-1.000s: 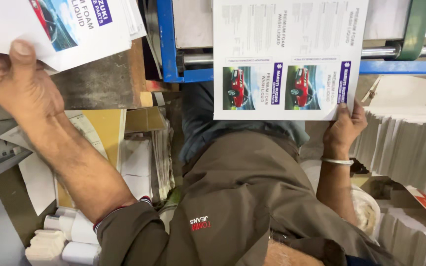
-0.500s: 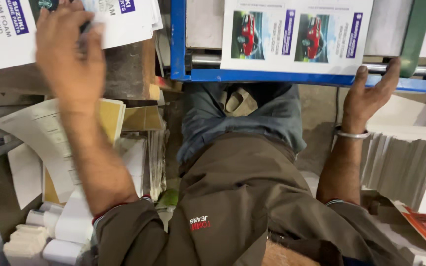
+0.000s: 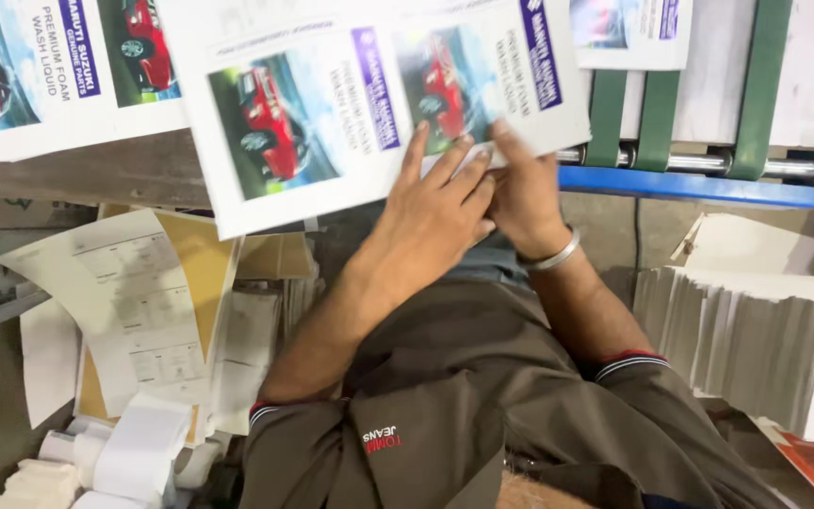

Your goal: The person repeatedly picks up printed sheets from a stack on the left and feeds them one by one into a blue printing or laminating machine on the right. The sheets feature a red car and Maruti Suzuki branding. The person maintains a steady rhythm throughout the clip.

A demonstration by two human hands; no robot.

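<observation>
Work area is a cluttered print shop bench. A blue machine frame [image 3: 708, 188] with green belts [image 3: 756, 85] and a metal roller [image 3: 699, 162] runs across the upper right. A thick stack of white sheets [image 3: 746, 339] stands at right; loose papers [image 3: 134, 302] and white label rolls [image 3: 143, 452] lie at lower left. More printed sheets [image 3: 49, 75] rest at upper left.

The printed sheet [image 3: 350, 104], white with red car pictures, is held tilted at centre, above the person's lap. The left hand [image 3: 440, 212] lies flat against its lower edge, fingers extended and slightly spread. The right hand [image 3: 520, 193], wearing a metal bangle [image 3: 558, 254], touches the left hand and the same edge; its grip is hidden, so cannot be judged.
</observation>
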